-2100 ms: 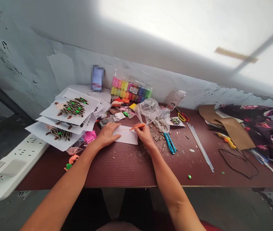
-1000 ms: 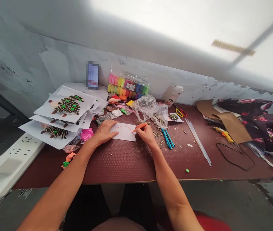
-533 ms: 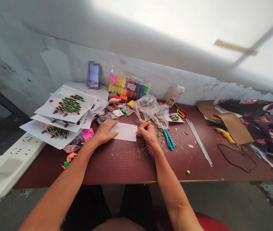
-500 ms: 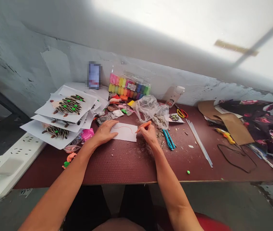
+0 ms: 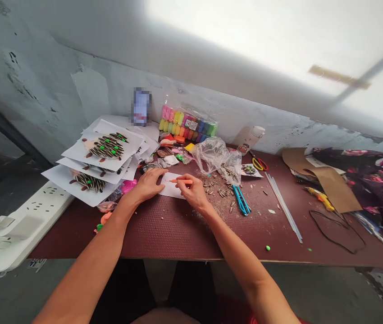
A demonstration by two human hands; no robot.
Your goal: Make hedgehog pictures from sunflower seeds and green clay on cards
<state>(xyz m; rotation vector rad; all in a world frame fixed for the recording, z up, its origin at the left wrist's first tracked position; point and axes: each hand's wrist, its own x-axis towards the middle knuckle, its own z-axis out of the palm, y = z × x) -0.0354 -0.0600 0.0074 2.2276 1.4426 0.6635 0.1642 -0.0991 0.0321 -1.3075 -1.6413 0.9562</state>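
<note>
A small sheet of white paper [image 5: 170, 191] lies on the dark red table. My left hand [image 5: 148, 185] rests on its left edge, fingers stretched out, holding it flat. Gripped in my right hand [image 5: 194, 194] is an orange pen [image 5: 187, 182], its tip at the upper left part of the sheet. A thin drawn line shows near the tip; my right hand covers most of the right half of the paper. Just right of that hand, striped sunflower seeds [image 5: 225, 192] are scattered on the table, beside a blue utility knife [image 5: 241, 200].
At left, paper sheets with seed hedgehogs [image 5: 105, 147] are stacked beside a white power strip [image 5: 25, 225]. Behind stand coloured clay packs [image 5: 188, 126], a plastic bag [image 5: 212, 153] and a white bottle [image 5: 250, 139]. Scissors [image 5: 259, 163], clear glue sticks [image 5: 284, 207] and a yellow glue gun [image 5: 320, 198] lie right.
My right hand has moved left across the paper with the pen, from its right edge to the upper left part. The left hand stays on the sheet. The view has shifted slightly.
</note>
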